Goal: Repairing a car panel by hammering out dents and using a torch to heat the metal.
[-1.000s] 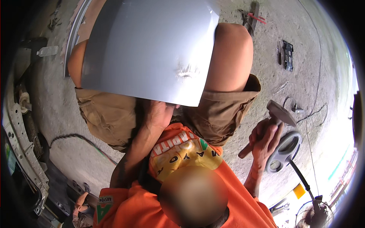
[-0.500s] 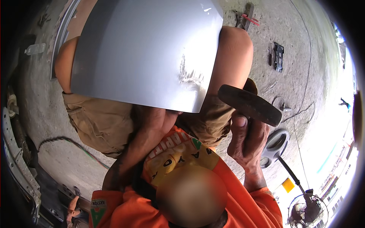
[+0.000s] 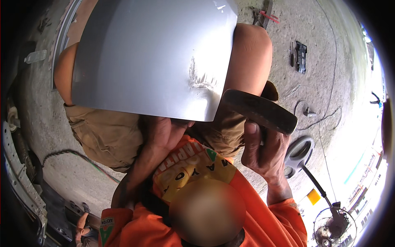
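- Head view, looking down: a curved silver-grey metal panel (image 3: pixel 140 57) lies across the seated person's thighs (image 3: pixel 249 61), its near edge toward the body.
- Near the panel's near right corner, by its right edge, is a scuffed, dented patch (image 3: pixel 203 80) with dark scratches.
- Handling, as a judgement: the sheet is best kept braced from below and steady on the legs, with the hammer face square to the metal so its rim does not nick the surface; light, controlled strokes would suit such thin-looking metal.
- Right hand (image 3: pixel 267 150): clenched around the handle of a dark hammer (image 3: pixel 260 110), thumb upward, forearm rising from the lower edge of view. The hammer head is tilted, one end just beside the panel's right edge; whether they touch is unclear.
- Left hand (image 3: pixel 164 131): reaches under the near edge, wrist bent, fingers mostly hidden; I cannot tell whether it grasps anything.
- Beyond, on the rough concrete floor (image 3: pixel 317 29): a small black part (image 3: pixel 301 57), a red-handled tool (image 3: pixel 269 17) and, at right, a pedestal fan (image 3: pixel 338 220).
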The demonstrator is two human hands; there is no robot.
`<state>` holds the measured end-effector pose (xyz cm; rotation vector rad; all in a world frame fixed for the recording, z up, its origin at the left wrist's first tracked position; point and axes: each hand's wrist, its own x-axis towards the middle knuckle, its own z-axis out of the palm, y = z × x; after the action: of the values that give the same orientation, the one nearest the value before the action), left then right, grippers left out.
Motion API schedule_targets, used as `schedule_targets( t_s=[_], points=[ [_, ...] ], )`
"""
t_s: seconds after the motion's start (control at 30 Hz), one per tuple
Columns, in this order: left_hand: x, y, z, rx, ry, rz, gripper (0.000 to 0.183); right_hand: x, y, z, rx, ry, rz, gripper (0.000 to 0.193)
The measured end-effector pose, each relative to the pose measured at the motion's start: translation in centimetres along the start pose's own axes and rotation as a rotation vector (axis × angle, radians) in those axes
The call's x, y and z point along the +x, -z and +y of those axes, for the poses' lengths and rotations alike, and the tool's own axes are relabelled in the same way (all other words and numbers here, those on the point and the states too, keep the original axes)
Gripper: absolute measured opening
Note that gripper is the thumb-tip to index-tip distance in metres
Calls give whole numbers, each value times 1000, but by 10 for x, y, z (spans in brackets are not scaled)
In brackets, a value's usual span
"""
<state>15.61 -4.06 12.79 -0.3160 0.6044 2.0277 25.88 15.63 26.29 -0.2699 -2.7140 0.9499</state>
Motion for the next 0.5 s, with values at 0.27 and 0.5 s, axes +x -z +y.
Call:
schedule_targets(
  t_s=[0.27, 0.5],
  points=[
    [25, 31, -26, -27, -111, -65, 32, 5, 2, -1, 20, 23, -65, 32],
    [22, 30, -23, -51, -148, 20, 34, 5, 4, -6, -1, -115, -171, 37]
  ],
)
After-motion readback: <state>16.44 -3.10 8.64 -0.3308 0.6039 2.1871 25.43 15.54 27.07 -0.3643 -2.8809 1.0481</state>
